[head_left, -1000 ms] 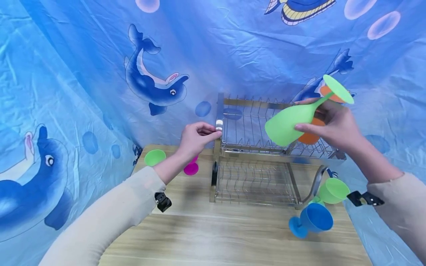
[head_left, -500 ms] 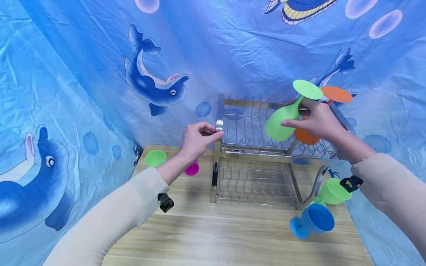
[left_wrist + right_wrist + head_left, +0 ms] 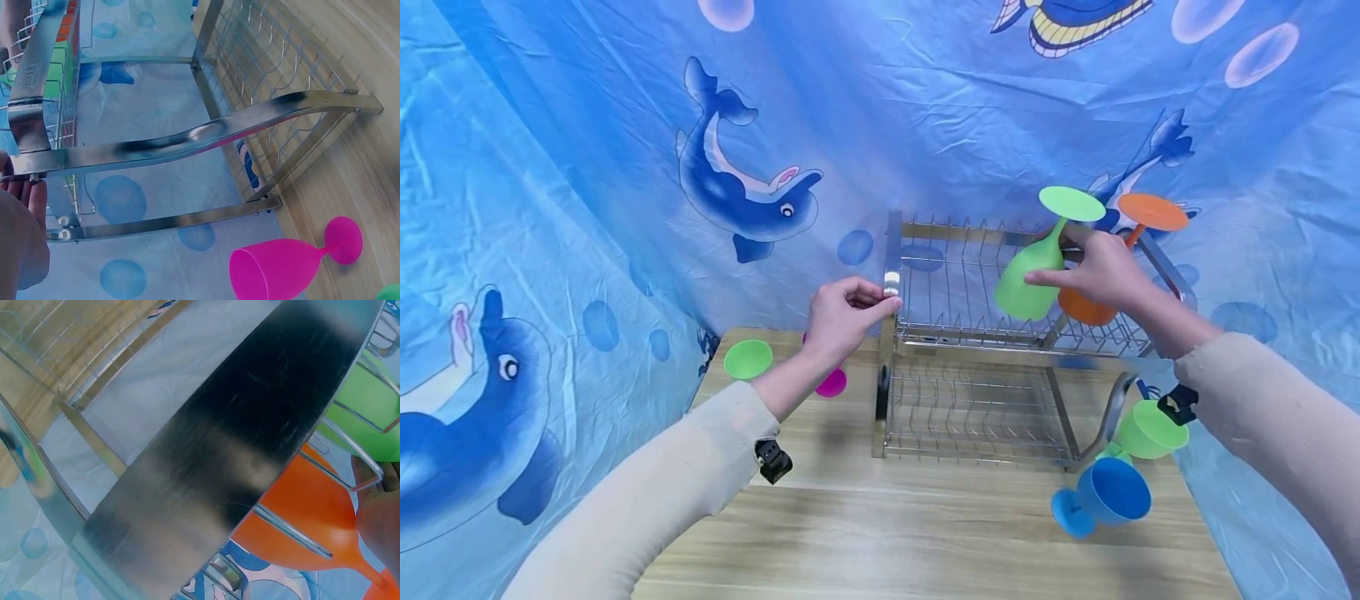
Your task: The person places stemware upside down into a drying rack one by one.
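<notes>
Currently, your right hand point(image 3: 1108, 267) holds the green goblet point(image 3: 1028, 287) upside down at the upper tier of the metal dish rack point(image 3: 992, 357), foot uppermost and slightly tilted; you cannot tell whether its rim touches the wires. That grip is closed around the bowl, thumb in front. Just beside it, an orange goblet point(image 3: 1088, 308) sits inverted in the same tier. Your left hand point(image 3: 842, 321) has its grip pinched on the rack's left side rail. Below, the counter point(image 3: 850, 533) carries a blue goblet point(image 3: 1116, 492) near the rack's right foot, a second green goblet point(image 3: 1153, 431) behind that, and an upright magenta goblet point(image 3: 281, 269) to your left.
</notes>
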Motion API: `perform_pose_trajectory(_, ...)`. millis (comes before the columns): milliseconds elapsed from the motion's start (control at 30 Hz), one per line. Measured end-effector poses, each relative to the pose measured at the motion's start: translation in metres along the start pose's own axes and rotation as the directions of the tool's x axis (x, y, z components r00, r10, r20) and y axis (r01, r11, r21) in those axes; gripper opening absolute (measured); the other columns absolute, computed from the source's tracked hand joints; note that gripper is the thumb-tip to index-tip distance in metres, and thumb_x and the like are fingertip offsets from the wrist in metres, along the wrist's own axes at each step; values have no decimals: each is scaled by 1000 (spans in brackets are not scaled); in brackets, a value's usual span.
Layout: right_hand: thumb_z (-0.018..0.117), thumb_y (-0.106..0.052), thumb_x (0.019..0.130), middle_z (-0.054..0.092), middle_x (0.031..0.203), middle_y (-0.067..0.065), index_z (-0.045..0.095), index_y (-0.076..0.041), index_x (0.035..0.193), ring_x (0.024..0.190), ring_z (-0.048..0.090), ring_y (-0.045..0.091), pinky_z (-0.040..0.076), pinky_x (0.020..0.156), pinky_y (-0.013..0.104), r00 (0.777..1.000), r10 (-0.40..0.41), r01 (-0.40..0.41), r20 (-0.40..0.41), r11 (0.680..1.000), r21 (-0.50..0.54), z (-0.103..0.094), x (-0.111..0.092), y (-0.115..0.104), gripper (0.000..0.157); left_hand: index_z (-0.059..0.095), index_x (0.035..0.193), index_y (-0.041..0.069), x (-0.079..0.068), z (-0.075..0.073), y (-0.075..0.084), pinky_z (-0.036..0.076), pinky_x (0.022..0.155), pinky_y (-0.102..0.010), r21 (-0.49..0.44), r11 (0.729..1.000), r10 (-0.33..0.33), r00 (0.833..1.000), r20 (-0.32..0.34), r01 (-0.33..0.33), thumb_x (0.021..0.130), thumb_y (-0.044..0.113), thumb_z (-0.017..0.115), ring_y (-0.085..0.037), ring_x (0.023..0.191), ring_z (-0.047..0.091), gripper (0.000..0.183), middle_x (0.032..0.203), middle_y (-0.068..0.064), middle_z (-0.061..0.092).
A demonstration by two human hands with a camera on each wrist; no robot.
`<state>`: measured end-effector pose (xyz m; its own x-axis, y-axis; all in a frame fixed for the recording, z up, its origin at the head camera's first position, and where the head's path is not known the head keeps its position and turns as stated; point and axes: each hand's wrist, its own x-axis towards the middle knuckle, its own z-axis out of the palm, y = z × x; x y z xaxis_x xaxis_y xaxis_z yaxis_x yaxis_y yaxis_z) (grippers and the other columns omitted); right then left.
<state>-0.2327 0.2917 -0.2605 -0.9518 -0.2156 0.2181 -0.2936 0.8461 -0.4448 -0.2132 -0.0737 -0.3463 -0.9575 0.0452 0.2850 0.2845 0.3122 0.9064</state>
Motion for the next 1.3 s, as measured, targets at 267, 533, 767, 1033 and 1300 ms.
perform_pose_trajectory(267, 89, -36, 90, 71, 119, 30, 60, 1, 112, 125, 64, 52, 54, 102, 67, 1000, -8, 7, -27, 1000, -15, 6, 1, 5, 52, 80, 100, 12, 0, 1, -2, 61, 78, -32, 2, 1000, 9, 1000, -6, -9, 87, 32, 92, -17, 85, 74, 27, 92, 0, 80)
perform_pose_trajectory(533, 89, -35, 90, 68, 123, 31, 60, 3, 118, 127, 62, 53, 53, 105, 67, 999, -8, 8, -41, 1000, 9, 12, 2, 2, 56, 80, 100, 12, 0, -2, -2, 61, 78, -31, -3, 1000, 0, 1000, -9, 0, 87, 31, 92, -17, 86, 74, 26, 93, 0, 80)
perform_pose_trajectory(767, 88, -38, 91, 64, 136, 29, 60, 4, 135, 134, 59, 51, 51, 109, 65, 997, 10, -8, -79, 1000, 26, 10, -4, 0, 67, 80, 100, 12, 0, 0, 0, 62, 78, -33, 5, 1000, 9, 1000, -11, -9, 87, 31, 92, -17, 84, 74, 26, 92, -1, 80)
perform_pose_trajectory(1033, 86, -33, 93, 52, 159, 21, 47, -11, 161, 145, 51, 43, 49, 118, 43, 991, 71, -52, -112, 986, 157, -6, -50, 4, 82, 80, 107, 13, 6, -11, -3, 64, 82, -33, -30, 999, -13, 994, 110, 16, 86, 35, 92, -19, 92, 74, 32, 100, -1, 80)
perform_pose_trajectory(1300, 82, 15, 85, 60, 153, 6, 54, -3, 154, 138, 56, 2, 46, 107, 9, 972, -122, 189, -202, 915, 356, 6, -112, -2, 77, 73, 128, 11, 9, -69, -30, 60, 104, -40, 117, 992, -69, 979, 192, 47, 83, 44, 93, -27, 118, 72, 60, 128, -10, 75)
